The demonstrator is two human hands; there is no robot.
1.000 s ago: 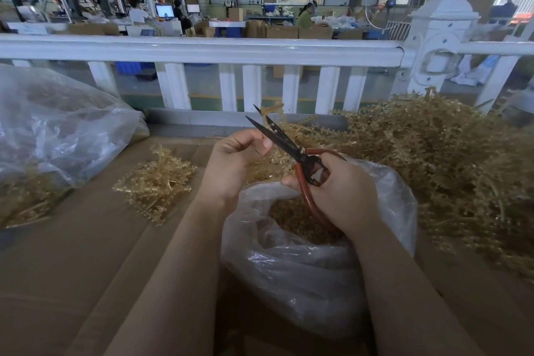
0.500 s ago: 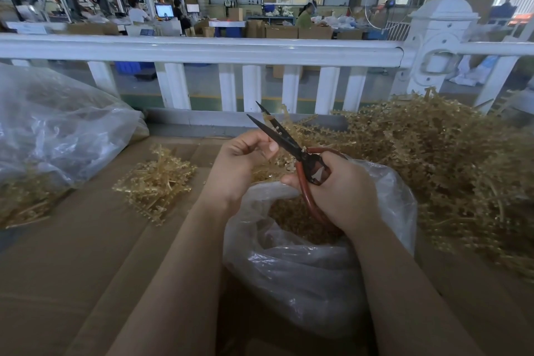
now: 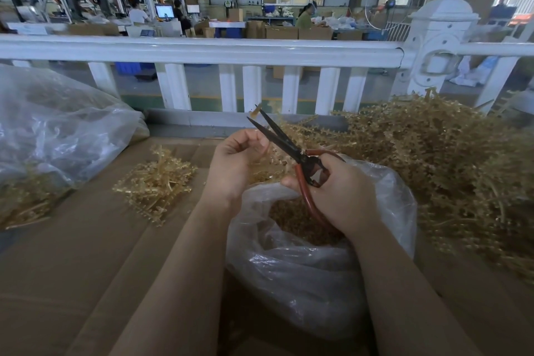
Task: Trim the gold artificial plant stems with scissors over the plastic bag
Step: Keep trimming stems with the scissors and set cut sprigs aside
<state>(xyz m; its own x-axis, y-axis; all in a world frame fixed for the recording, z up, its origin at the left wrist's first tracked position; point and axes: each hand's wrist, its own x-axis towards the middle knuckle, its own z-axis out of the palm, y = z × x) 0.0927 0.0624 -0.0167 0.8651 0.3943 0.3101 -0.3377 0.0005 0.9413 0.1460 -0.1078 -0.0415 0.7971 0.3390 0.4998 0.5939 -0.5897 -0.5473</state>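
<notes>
Honestly, gold stem (image 3: 261, 153) looks featherlight, springy plastic; left hand (image 3: 234, 165) pinches it near cut end, over plastic bag (image 3: 303, 274). Right hand (image 3: 336, 193) grips scissors (image 3: 284, 141), blades parted. Hold close to blades or it flexes away

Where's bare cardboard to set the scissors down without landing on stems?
Free: the cardboard on the near left, between the small stem pile and the left forearm, and the strip beyond that pile up to the fence. Crowded: the right side under the big stem heap, the centre filled by the open bag, and the far-left bag.
</notes>
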